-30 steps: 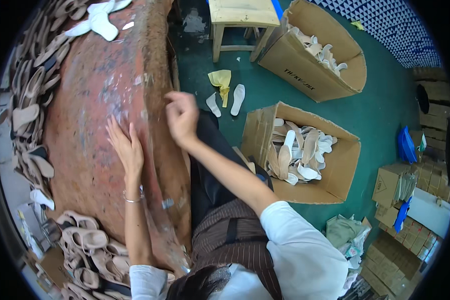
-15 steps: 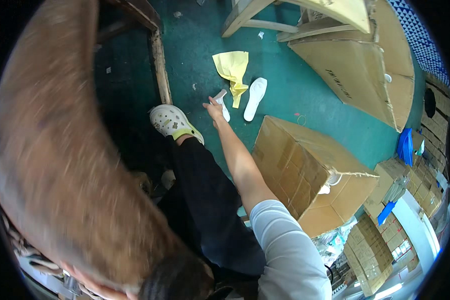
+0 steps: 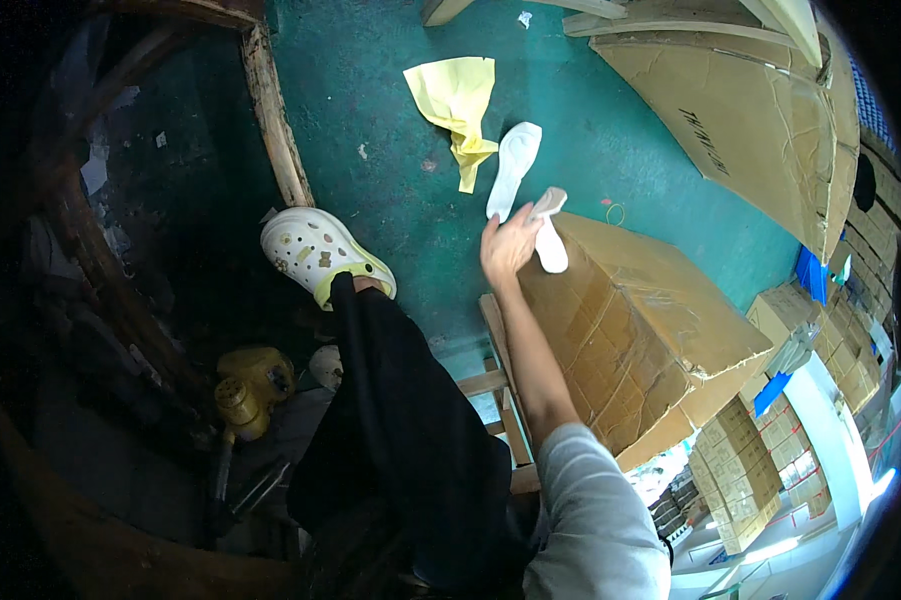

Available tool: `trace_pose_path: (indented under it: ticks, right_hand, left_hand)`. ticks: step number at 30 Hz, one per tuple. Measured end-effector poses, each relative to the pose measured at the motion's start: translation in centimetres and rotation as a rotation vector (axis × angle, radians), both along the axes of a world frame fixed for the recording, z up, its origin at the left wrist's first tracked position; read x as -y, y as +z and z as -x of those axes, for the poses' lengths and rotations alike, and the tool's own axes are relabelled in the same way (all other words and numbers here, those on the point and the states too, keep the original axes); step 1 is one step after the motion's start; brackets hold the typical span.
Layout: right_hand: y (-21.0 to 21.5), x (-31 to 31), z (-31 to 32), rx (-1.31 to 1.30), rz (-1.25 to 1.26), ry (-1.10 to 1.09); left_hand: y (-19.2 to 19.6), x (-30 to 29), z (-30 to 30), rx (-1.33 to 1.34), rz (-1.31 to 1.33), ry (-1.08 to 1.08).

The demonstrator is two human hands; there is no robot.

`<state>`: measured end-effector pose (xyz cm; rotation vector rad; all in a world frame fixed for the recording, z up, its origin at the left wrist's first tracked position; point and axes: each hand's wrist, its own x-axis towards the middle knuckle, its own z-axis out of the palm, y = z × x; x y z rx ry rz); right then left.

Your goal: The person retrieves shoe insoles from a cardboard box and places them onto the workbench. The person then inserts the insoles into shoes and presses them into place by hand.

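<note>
The right hand [image 3: 510,245] is reached out just to the left of the near cardboard box [image 3: 640,330], and its fingers are clamped on a white insole [image 3: 550,252] with a tan underside showing at one end. The insole is crossed by the fingers near its middle, so that both ends are left showing, and in this view its lower end overlaps the box's far left corner. Whether the corner is touched cannot be told. The left hand is not shown, so its state cannot be told.

A second white insole [image 3: 515,165] is laid on the green floor [image 3: 420,240] beyond that same corner of the box, its near end just beside the right hand. Farther from the box, past the second insole, a crumpled yellow sheet [image 3: 460,110] is spread. Well to the left of the box, a decorated white clog [image 3: 315,248] is worn on the foot.

For a good hold, the insole seems best pinched lightly at its narrow middle, with the thumb set against the fingers, since a thin, flexible piece is likely to bend or twist if squeezed at one end. Its ends are best kept away from the box's edge, where the white face could be scuffed. The wrist is best turned gently, so that the second insole is not brushed by the fingertips.
</note>
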<state>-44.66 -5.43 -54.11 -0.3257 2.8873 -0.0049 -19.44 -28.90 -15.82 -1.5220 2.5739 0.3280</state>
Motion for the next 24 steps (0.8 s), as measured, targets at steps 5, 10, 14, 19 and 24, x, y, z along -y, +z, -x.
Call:
trace_pose_path:
  ticks: [5,10,14,19,24]
  right_hand:
    - [-8.4,1.1,4.4,0.17,-0.059,-0.14]
    - [-10.2,-0.4,7.3,0.387,-0.105,-0.27]
    - [-6.9,1.0,3.8,0.484,-0.198,0.01]
    - [-7.3,0.7,3.4,0.452,-0.212,-0.021]
    - [-9.9,0.0,3.7,0.338,-0.076,-0.204]
  left_hand:
    - [-1.2,0.6,-0.1,0.018,0.016,-0.017]
    - [-1.5,0.5,-0.3,0.004,0.032,-0.003]
    - [-0.8,0.7,-0.7,0.039,0.076,-0.017]
    - [-1.6,0.8,-0.6,-0.003,0.081,-0.023]
    - [-2.4,0.8,-1.3,0.02,0.059,-0.037]
